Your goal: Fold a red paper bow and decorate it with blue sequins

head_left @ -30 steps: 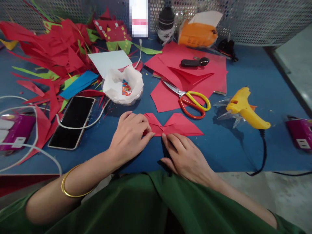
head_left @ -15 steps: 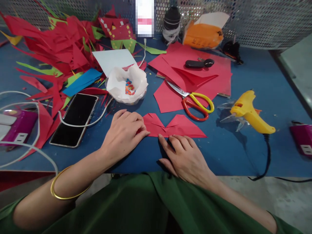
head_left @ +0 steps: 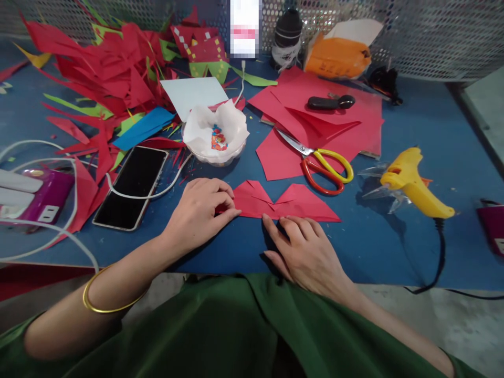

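Observation:
A folded red paper (head_left: 291,205) with two peaks and a notch between them lies flat on the blue table. My left hand (head_left: 200,210) is curled at its left end, thumb and fingers closed on the paper; that end is hidden beneath the fingers. At the lower edge, the fingertips of my right hand (head_left: 305,252) rest on the paper, with the thumb apart and nothing gripped. Just behind the paper are scissors (head_left: 317,157) with one yellow and one red handle, lying partly on red paper sheets (head_left: 275,152).
A lined bowl (head_left: 197,142) holds small coloured bits. Left are a phone (head_left: 129,189), a white cable, a purple power strip (head_left: 55,194) and heaped red scraps (head_left: 122,68). A yellow glue gun (head_left: 417,184) lies right. Behind stand a black thread spool (head_left: 289,31) and an orange packet (head_left: 338,56).
The view has shifted slightly, so table items appear a little further right. Both hands keep about the same places on the folded red paper.

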A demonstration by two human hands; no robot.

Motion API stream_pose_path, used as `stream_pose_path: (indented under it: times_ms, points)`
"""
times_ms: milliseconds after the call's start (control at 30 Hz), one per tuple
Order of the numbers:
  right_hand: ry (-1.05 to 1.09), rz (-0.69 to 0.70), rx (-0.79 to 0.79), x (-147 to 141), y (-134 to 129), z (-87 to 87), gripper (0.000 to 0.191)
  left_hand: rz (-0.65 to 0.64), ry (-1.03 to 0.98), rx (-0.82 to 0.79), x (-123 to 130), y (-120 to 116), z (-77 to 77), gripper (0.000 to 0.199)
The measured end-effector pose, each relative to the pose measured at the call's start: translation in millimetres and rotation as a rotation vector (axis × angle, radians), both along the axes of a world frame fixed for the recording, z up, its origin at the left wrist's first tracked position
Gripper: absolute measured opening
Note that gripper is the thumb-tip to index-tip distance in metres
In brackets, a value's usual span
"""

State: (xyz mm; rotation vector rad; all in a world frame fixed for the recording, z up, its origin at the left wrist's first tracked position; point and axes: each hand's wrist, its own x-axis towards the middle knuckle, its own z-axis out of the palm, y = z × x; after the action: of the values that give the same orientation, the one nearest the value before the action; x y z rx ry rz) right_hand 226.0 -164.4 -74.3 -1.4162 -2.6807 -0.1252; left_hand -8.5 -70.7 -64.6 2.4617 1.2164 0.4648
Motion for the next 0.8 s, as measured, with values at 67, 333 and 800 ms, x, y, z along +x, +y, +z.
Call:
stream_pose_path:
  times_ms: [67,333,800]
  points:
    - [-0.012,0.006,0.006,-0.5,0.3,0.5,0.056,-0.014,0.041,0.023,0.5,0.6,1.6,0.023]
    - [-0.033,0.024,0.027,-2.3,2.8,1.0,0.055,0.002,0.127,0.098,-2.6,1.2,4.1,0.028]
    - [0.005,0.008,0.075,-2.0,0.4,-2.3,0.049,-0.025,0.107,0.009,-34.4,0.8,5.6,0.024]
